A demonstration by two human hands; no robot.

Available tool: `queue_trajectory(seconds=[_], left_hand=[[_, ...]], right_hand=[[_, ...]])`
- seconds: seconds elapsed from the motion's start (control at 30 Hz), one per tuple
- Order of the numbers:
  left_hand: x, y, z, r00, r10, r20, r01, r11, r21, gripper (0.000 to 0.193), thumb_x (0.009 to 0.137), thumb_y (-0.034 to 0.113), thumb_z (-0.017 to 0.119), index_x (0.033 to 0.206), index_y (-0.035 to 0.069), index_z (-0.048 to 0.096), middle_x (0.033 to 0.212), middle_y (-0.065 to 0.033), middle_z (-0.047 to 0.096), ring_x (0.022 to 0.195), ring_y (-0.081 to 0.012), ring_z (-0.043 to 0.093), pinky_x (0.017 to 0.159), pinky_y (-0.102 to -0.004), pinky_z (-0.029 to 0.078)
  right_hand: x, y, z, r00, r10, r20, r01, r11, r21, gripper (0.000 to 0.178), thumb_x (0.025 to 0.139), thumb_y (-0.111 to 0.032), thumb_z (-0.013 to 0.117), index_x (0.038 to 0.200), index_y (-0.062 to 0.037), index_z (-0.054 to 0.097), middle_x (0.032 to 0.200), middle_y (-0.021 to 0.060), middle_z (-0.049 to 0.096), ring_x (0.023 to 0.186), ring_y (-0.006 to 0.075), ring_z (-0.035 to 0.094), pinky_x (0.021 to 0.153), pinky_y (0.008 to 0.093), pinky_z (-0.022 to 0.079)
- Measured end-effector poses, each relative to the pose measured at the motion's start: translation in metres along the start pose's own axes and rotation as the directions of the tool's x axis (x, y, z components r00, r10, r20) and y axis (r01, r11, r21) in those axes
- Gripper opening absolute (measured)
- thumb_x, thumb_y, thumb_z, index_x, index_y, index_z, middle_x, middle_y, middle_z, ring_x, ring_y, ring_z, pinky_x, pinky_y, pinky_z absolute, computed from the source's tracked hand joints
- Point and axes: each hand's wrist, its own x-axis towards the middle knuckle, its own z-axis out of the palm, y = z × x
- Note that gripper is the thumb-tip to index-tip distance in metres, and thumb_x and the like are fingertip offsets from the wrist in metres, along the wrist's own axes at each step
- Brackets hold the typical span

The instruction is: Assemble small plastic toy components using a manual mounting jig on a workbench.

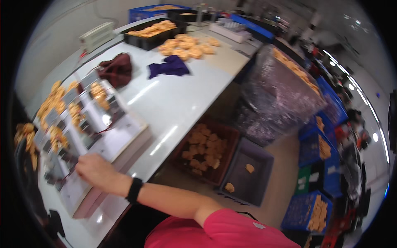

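My right hand (pixel 94 170), a black band at its wrist, reaches in from the lower edge to a white box-shaped fixture (pixel 124 142) on the table. Its fingers are closed beside a dark clamp-like part (pixel 68 156) at the fixture's near end; whatever they grip is hidden. Along the fixture stand several grey plates and dark parts with wires. Tan, lumpy pieces (pixel 99 95) sit between them, too blurred to name by kind. More such pieces (pixel 51 99) are heaped behind the fixture. My left hand does not show.
On the white table (pixel 165 107) lie a maroon cloth (pixel 117 69), a purple cloth (pixel 169 67) and loose tan pieces (pixel 188 46) beside a black bin (pixel 142 43). Below the edge stand a brown crate (pixel 175 161) of pieces and a grey crate (pixel 260 182). Blue crates (pixel 295 215) line the right.
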Motion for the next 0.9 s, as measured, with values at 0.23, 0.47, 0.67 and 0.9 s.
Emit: queue_trajectory(seconds=[0.23,0.47,0.67,0.9], left_hand=[[0.009,0.005,0.026,1.000,-0.014,0.018,0.016,0.985,-0.170,0.031,0.092,-0.001,0.057,0.122,0.002,0.062,0.124,-0.0115,0.058,0.122,-0.0226,0.052,0.104,-0.0317,0.040],[0.013,0.005,0.020,0.998,-0.054,0.041,0.054,0.999,-0.007,0.029,0.091,0.016,0.064,0.119,0.008,0.065,0.116,-0.0122,0.061,0.113,-0.0274,0.055,0.096,-0.0358,0.043],[0.026,-0.006,0.037,0.959,-0.102,0.265,0.080,0.993,0.092,0.029,0.092,0.022,0.058,0.116,0.008,0.065,0.107,-0.0145,0.062,0.104,-0.0283,0.055,0.093,-0.0382,0.044],[0.065,-0.017,0.051,0.752,-0.304,0.585,0.270,0.952,0.147,0.055,0.090,0.042,0.053,0.132,0.007,0.054,0.125,-0.0215,0.059,0.115,-0.0331,0.058,0.098,-0.0396,0.045]], right_hand=[[0.000,0.002,-0.046,0.986,0.078,0.147,-0.069,0.995,-0.068,0.009,0.079,-0.009,0.068,0.083,-0.0073,0.061,0.084,0.0080,0.059,0.084,0.0302,0.059,0.073,0.0410,0.046],[0.005,-0.012,-0.042,0.978,0.049,0.201,-0.043,0.998,-0.035,0.010,0.080,-0.011,0.069,0.086,-0.0084,0.061,0.085,0.0057,0.058,0.085,0.0277,0.058,0.075,0.0403,0.045],[0.006,-0.008,-0.047,0.968,0.099,0.233,-0.085,0.994,-0.069,0.007,0.083,-0.012,0.068,0.086,-0.0081,0.064,0.084,0.0064,0.060,0.084,0.0290,0.058,0.076,0.0398,0.045],[0.030,-0.016,-0.056,0.895,0.370,0.250,-0.433,0.855,0.284,0.028,0.085,-0.016,0.071,0.105,-0.0040,0.054,0.095,0.0085,0.056,0.084,0.0211,0.057,0.073,0.0333,0.048]])
